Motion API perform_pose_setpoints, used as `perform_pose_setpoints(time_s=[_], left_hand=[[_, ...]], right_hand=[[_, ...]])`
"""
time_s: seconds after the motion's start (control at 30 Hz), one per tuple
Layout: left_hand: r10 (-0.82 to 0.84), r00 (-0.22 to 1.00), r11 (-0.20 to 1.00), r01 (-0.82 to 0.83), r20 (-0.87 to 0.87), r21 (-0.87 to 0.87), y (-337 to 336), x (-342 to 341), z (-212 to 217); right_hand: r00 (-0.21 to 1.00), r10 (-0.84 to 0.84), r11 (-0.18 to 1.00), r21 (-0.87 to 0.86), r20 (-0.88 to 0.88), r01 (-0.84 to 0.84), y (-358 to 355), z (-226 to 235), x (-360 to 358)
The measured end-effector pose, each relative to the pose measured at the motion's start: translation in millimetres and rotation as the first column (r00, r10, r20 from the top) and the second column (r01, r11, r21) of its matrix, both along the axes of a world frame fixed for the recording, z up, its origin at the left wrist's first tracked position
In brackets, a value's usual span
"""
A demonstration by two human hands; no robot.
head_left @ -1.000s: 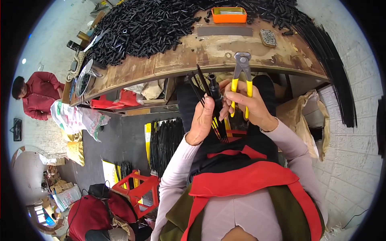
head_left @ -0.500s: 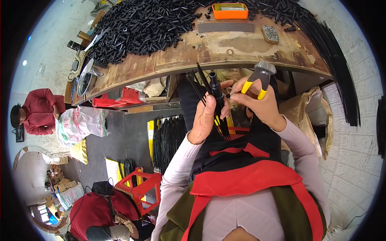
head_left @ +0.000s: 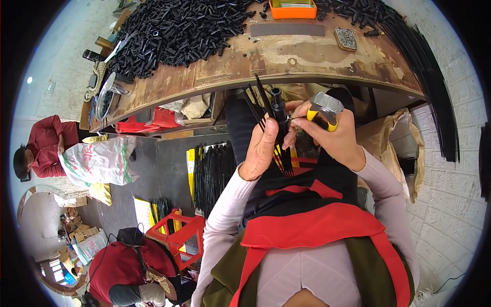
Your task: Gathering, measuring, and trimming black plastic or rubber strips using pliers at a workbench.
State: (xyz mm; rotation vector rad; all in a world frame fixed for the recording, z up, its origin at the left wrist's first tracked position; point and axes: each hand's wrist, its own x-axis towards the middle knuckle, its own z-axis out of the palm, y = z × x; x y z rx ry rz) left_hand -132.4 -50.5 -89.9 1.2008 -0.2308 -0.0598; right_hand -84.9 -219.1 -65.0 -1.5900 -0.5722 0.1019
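My left hand (head_left: 260, 148) is closed round a bundle of thin black ribs (head_left: 263, 97) and a black ribbed tube (head_left: 277, 105), held upright above my lap. It looks like part of an umbrella frame. My right hand (head_left: 335, 135) grips a pair of pincers (head_left: 327, 105) with yellow-and-black handles, the metal head pointing up and away from me. Its thumb and forefinger also pinch close beside the tube, at a tiny shiny piece, perhaps wire. The fingers of both hands nearly meet there.
On the wooden bench (head_left: 225, 71) ahead lie a heap of black tube pieces (head_left: 179, 36), an orange box (head_left: 293, 9), a grey strip (head_left: 287, 29) and a small tin (head_left: 346, 39). Long black rods (head_left: 434, 97) overhang the right end. Co-workers are at the left, near a red stool (head_left: 179, 235).
The pincers' head has tipped toward me and down in my right hand, whose fingertips moved slightly closer to the tube. At the left, a co-worker and a white sack shifted.
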Motion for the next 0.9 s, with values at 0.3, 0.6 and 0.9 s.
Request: perform_pose_setpoints(time_s=[0.3,0.6,0.9], left_hand=[[-0.004,1.000,1.000,0.004,0.009,-0.031,-0.5,3.5,-3.3],[-0.149,0.989,0.987,0.147,-0.020,-0.063,5.6,6.7,-4.8],[-0.152,0.988,0.976,0.152,0.015,-0.153,15.3,17.7,-11.3]], right_hand=[[0.999,0.015,1.000,0.012,0.033,-0.015,0.1,-3.7,4.2],[0.949,0.297,0.951,-0.127,0.106,-0.283,-15.3,15.8,39.7],[0.874,0.226,0.781,-0.456,-0.431,-0.427,-51.5,49.2,10.1]])
